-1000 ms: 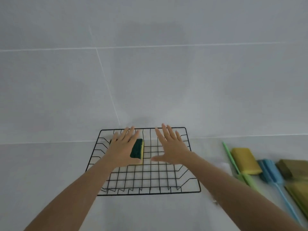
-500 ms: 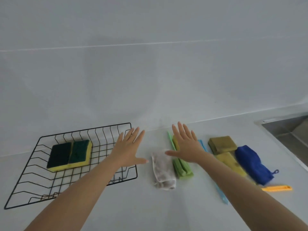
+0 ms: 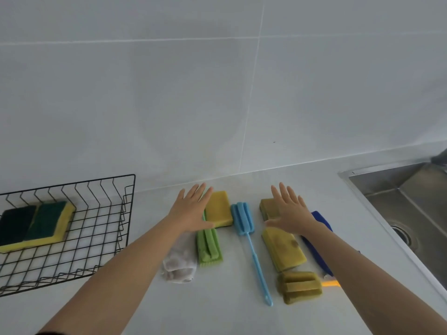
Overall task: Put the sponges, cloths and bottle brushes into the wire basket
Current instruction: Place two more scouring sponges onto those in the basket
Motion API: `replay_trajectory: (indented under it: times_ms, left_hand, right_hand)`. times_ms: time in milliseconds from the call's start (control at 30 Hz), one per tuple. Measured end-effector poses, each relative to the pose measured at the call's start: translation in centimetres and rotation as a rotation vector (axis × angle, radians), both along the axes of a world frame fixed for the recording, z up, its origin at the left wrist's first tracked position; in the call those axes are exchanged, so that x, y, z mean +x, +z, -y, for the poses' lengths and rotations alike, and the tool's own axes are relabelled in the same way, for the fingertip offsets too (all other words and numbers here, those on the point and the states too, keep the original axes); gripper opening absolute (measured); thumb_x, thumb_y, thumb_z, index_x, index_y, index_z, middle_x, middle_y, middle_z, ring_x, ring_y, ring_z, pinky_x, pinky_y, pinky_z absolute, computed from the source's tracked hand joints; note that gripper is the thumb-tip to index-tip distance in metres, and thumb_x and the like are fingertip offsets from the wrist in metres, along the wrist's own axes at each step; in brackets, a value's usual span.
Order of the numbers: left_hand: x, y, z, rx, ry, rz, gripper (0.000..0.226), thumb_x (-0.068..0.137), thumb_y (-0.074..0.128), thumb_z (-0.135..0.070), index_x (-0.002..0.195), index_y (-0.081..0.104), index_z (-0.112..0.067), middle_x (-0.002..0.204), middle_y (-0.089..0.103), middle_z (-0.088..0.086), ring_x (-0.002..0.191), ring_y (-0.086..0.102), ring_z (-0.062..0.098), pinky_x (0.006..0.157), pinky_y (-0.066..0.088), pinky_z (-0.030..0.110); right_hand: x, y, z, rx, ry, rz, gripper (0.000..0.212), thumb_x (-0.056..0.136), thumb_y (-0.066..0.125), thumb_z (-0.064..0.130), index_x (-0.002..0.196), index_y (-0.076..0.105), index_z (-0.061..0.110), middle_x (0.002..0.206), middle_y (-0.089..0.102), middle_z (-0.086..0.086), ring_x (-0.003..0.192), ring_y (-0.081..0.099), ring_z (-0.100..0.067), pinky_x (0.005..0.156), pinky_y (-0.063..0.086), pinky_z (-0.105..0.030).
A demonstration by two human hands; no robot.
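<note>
The black wire basket (image 3: 125,213) stands at the left with two green-and-yellow sponges (image 3: 36,224) lying side by side in it. My left hand (image 3: 191,211) is spread flat, fingers apart, over the green bottle brush (image 3: 208,247) and the edge of a yellow sponge (image 3: 219,209). A whitish cloth (image 3: 179,264) lies under my left forearm. My right hand (image 3: 290,211) hovers open above an olive sponge (image 3: 267,206) and a stained yellow sponge (image 3: 283,252). A blue bottle brush (image 3: 249,240) lies between my hands. A dark blue cloth (image 3: 319,221) is partly hidden by my right arm.
An olive brush head (image 3: 300,286) with an orange handle (image 3: 331,284) lies near my right forearm. A steel sink (image 3: 408,206) is sunk into the counter at the right. A tiled wall rises behind the counter.
The view has swung right, away from the basket. Both hands moved right from the basket to above the loose sponges and brushes. The sponges stay in the basket.
</note>
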State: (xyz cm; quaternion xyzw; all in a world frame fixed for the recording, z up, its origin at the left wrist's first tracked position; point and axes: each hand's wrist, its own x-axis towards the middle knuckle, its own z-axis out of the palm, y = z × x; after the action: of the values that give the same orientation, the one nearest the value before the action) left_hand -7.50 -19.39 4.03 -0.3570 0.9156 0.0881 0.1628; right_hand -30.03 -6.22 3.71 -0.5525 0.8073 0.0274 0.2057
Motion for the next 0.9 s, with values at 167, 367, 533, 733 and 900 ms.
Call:
replay_trajectory:
  times_ms: [167,367,533,733,900]
  left_hand:
    - [-3.3,-1.8,0.2,0.029,0.019,0.023,0.101,0.080,0.058,-0.051,0.147,-0.010,-0.018,0.158,-0.012,0.008,0.147,-0.007,0.023,0.119,0.003,0.046]
    - [-5.1,-3.7,0.7,0.027,0.044,0.049,0.105,0.076,0.065,-0.048,0.147,-0.007,-0.018,0.158,-0.009,0.011,0.147,-0.003,0.026,0.119,0.007,0.045]
    - [-6.0,-4.5,1.5,0.058,0.059,0.089,0.114,0.071,0.073,-0.041,0.147,-0.009,-0.019,0.157,-0.011,0.015,0.146,-0.006,0.029,0.119,0.006,0.045]
    - [-6.3,-5.0,1.8,0.029,0.067,0.067,0.110,0.068,0.074,-0.035,0.147,0.000,-0.019,0.153,0.015,0.015,0.141,0.016,0.032,0.115,0.020,0.043]
    - [-5.5,-3.3,2.2,0.046,0.132,-0.042,0.108,0.067,0.073,-0.042,0.147,0.004,-0.019,0.149,0.022,0.014,0.137,0.023,0.032,0.110,0.026,0.040]
  right_hand:
    - [-2.7,-2.0,0.9,0.068,0.043,-0.001,0.099,0.084,0.061,0.042,0.149,-0.011,0.020,0.159,-0.017,-0.008,0.147,-0.014,-0.027,0.120,0.000,-0.045]
    - [-4.2,-3.3,2.4,0.108,0.108,0.034,0.092,0.084,0.064,0.034,0.149,-0.002,0.027,0.160,-0.007,-0.006,0.147,-0.008,-0.027,0.120,0.003,-0.044]
    - [-4.6,-4.0,3.3,0.158,0.208,-0.011,0.087,0.086,0.060,0.019,0.149,0.001,0.028,0.160,0.004,-0.004,0.148,0.002,-0.027,0.119,0.007,-0.041]
    - [-4.6,-4.1,3.7,0.105,0.215,-0.050,0.087,0.084,0.065,0.017,0.149,0.008,0.027,0.155,0.020,-0.004,0.143,0.019,-0.026,0.117,0.017,-0.038]
    - [-4.3,-2.8,3.8,-0.003,0.153,0.030,0.084,0.083,0.065,0.019,0.148,0.013,0.025,0.149,0.029,-0.003,0.135,0.030,-0.027,0.112,0.027,-0.035]
